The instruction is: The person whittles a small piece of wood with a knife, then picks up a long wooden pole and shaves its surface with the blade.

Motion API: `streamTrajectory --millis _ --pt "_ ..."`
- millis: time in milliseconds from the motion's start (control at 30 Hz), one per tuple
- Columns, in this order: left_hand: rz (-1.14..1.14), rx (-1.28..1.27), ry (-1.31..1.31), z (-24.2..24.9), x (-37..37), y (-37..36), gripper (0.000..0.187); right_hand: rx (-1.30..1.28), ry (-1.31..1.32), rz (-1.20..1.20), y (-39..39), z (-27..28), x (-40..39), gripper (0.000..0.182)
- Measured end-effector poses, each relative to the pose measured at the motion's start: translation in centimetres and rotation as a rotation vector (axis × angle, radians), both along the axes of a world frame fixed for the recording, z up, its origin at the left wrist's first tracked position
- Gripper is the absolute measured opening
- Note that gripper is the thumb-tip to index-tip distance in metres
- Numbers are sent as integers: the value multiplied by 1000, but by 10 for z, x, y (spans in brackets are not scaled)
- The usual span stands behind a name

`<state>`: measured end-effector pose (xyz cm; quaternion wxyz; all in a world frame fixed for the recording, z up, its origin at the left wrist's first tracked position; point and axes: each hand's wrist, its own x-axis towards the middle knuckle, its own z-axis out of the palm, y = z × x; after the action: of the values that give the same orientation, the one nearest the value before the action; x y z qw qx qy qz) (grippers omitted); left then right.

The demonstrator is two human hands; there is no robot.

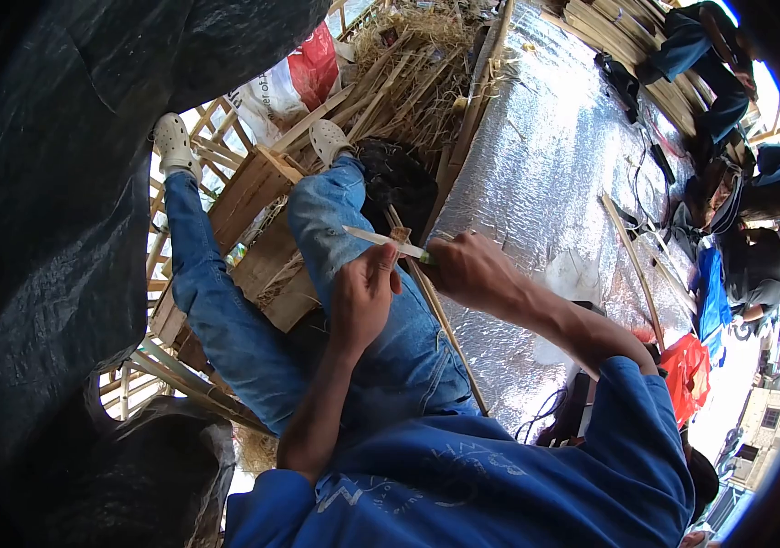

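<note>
My right hand (465, 268) is closed around the green handle of a knife (373, 237), whose pale blade points left above my jeans. Close to the blade, my left hand (364, 297) has its fingers curled, with thumb and fingertips near the cutting area. Just past the blade shows a small brown piece of wood (400, 234). What the left fingers grip is hidden by the hand and the knife. A long thin bamboo strip (449, 333) runs beneath my right wrist, along my thigh.
Silvery foil sheeting (536, 173) covers the surface to the right, with a wooden stick (632, 265) on it. Wooden boards (248, 196) and straw (426, 41) lie by my feet. Black plastic sheeting (52, 274) hangs at left. Other people (714, 55) are at the right.
</note>
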<state>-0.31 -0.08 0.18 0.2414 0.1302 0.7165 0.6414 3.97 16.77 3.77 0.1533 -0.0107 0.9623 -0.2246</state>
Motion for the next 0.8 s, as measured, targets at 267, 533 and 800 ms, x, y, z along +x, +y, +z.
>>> streamTrajectory --millis 267,533,800 --pt "8 -17 -77 4 -4 0 42 125 124 -118 -16 6 3 25" --pt "-30 110 -160 14 -2 -4 42 -251 31 -97 1 11 -3 39" --pt "5 66 -111 13 -1 -1 42 -28 156 39 4 3 -3 31"
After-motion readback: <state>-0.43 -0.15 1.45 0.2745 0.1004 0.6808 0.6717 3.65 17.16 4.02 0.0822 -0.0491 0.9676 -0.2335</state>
